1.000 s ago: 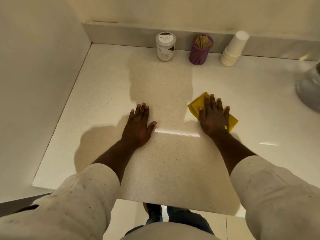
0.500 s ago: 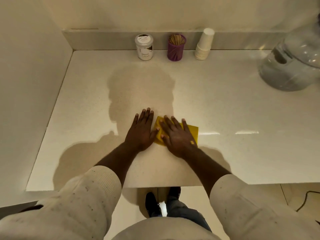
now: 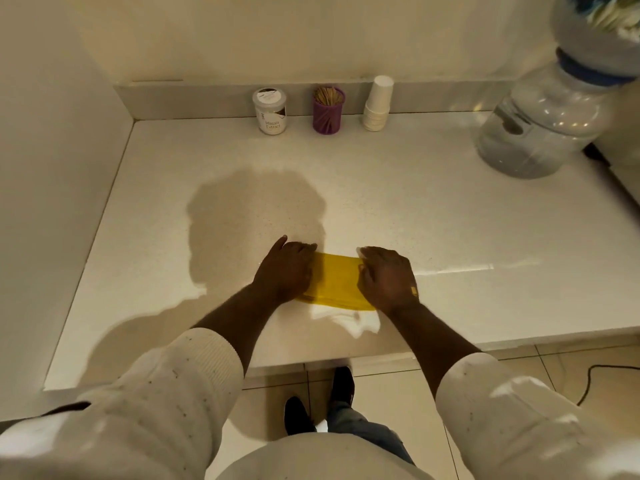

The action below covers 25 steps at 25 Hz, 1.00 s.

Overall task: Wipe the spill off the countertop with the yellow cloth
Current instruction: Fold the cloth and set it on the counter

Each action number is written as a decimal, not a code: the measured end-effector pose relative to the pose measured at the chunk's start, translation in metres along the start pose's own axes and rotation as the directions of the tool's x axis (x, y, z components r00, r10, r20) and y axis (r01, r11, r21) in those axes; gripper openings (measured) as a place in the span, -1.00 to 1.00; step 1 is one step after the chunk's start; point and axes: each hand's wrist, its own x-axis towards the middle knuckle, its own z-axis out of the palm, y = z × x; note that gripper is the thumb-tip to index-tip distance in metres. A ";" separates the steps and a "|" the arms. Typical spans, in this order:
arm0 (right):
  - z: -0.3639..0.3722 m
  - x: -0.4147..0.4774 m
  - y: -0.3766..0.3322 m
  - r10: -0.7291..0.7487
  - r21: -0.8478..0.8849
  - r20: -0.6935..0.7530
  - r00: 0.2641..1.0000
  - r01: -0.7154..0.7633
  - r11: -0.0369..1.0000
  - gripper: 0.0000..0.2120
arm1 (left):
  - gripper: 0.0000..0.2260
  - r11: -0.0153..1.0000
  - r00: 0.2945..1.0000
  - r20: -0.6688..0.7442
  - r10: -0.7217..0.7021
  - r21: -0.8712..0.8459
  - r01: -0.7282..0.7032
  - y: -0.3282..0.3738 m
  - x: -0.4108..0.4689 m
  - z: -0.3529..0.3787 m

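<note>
The yellow cloth (image 3: 335,280) lies flat on the white speckled countertop (image 3: 450,220), stretched between both hands near the front edge. My left hand (image 3: 285,268) grips its left end with curled fingers. My right hand (image 3: 386,277) holds the right end the same way. A wet streak (image 3: 453,269) glints on the countertop to the right of my right hand. A bright wet-looking patch (image 3: 349,320) sits just in front of the cloth.
Against the back ledge stand a white jar (image 3: 270,110), a purple toothpick holder (image 3: 328,110) and a stack of white paper cups (image 3: 378,102). A large clear water bottle (image 3: 543,126) occupies the far right. A wall runs along the left. Tiled floor and a black cable (image 3: 595,379) lie below.
My right hand slid the cloth left to meet my left hand. Both hands now hold the cloth at its ends, spread apart. The camera view pulled back.
</note>
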 end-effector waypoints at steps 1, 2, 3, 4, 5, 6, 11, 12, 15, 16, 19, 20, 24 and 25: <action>-0.001 -0.002 0.002 0.006 -0.017 0.028 1.000 -0.006 1.000 -0.63 | -0.53 1.000 1.000 0.006 0.006 0.027 -0.006 0.003 0.002 -0.002; -0.001 -0.003 0.003 0.010 -0.028 0.055 0.998 -0.009 1.000 -0.63 | -0.53 0.999 1.000 0.015 0.007 0.053 -0.008 0.004 0.005 -0.004; -0.001 -0.002 0.002 0.015 -0.040 0.078 0.997 -0.011 0.999 -0.61 | -0.53 0.997 1.000 0.025 0.006 0.072 -0.008 0.005 0.007 -0.006; -0.002 -0.001 0.000 0.020 -0.051 0.096 0.995 -0.015 0.999 -0.59 | -0.53 0.996 0.999 0.036 0.003 0.086 -0.006 0.006 0.009 -0.008; -0.002 0.002 -0.003 0.026 -0.063 0.111 0.993 -0.019 0.998 -0.56 | -0.54 0.995 0.999 0.046 0.000 0.095 -0.004 0.006 0.010 -0.010; -0.002 0.004 -0.007 0.028 -0.077 0.125 0.992 -0.019 0.997 -0.53 | -0.55 0.995 0.999 0.051 -0.001 0.101 -0.004 0.006 0.012 -0.012; 0.000 0.006 -0.017 0.034 -0.114 0.118 0.992 -0.020 0.993 -0.58 | -0.69 0.996 1.000 -0.001 -0.011 0.088 0.011 0.007 0.008 -0.011; 0.002 0.005 -0.018 0.035 -0.095 0.097 0.995 -0.026 0.995 -0.60 | -0.71 0.997 1.000 -0.015 -0.015 0.081 0.016 0.007 0.008 -0.009; 0.005 0.000 -0.018 0.023 -0.064 0.042 0.999 -0.020 0.998 -0.62 | -0.78 0.999 0.997 -0.071 -0.032 0.019 0.033 0.007 0.007 -0.007; 0.005 -0.002 -0.017 0.014 -0.059 0.024 1.000 -0.013 0.998 -0.62 | -0.79 1.000 0.996 -0.090 -0.028 0.005 0.028 0.007 0.007 -0.008; 0.003 -0.004 -0.014 -0.017 -0.029 -0.043 0.999 0.015 0.999 -0.65 | -0.80 0.999 0.990 -0.140 0.006 -0.032 -0.011 0.005 0.008 -0.008; 0.000 -0.003 -0.013 -0.023 -0.014 -0.067 0.997 0.022 1.000 -0.66 | -0.80 0.998 0.988 -0.155 0.008 -0.060 -0.017 0.005 0.009 -0.008; -0.017 0.002 -0.008 -0.015 0.048 -0.203 0.979 0.025 0.999 -0.68 | -0.78 0.990 0.977 -0.211 0.013 -0.136 -0.042 0.012 0.016 -0.017; -0.022 0.003 -0.006 -0.015 0.049 -0.238 0.971 0.027 0.998 -0.70 | -0.77 0.988 0.975 -0.220 0.019 -0.142 -0.051 0.016 0.020 -0.021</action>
